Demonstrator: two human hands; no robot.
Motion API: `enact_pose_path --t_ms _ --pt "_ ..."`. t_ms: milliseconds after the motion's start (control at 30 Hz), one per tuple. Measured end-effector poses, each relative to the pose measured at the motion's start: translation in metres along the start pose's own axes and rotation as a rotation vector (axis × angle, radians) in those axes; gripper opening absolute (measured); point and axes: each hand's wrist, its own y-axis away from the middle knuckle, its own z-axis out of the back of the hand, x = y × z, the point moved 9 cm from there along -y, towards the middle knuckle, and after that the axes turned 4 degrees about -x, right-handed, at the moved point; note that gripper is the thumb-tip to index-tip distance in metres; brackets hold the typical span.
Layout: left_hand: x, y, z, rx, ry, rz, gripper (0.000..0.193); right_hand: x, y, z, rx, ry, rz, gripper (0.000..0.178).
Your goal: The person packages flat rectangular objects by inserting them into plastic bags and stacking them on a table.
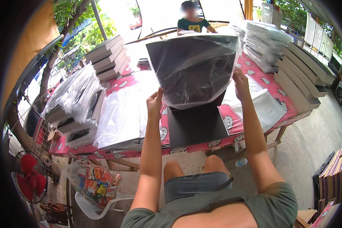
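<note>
Both sets of fingers (160,92) (236,74) pinch a clear bag (195,76) over a black board (190,51); below them lies another black board (195,127).

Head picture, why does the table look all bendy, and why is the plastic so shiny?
In the head view, the wide fisheye lens curves the pink table's front edge; in the head view, pale glare streaks the clear plastic bag; also in the head view, the outdoor background washes out white near the top.
</note>
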Motion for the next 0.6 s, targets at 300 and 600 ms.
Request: enact_pose_path --t_ms 300,600 --pt "-0.137 -0.002 -0.032 -0.137 0.353 -0.358 0.034 0.109 -0.069 -0.047 0.098 0.317 0.143 0.026" --pt "0.032 0.044 0.002 0.074 0.029 -0.057 0.018 -0.069 0.075 -0.001 0.117 0.114 -0.475 0.034"
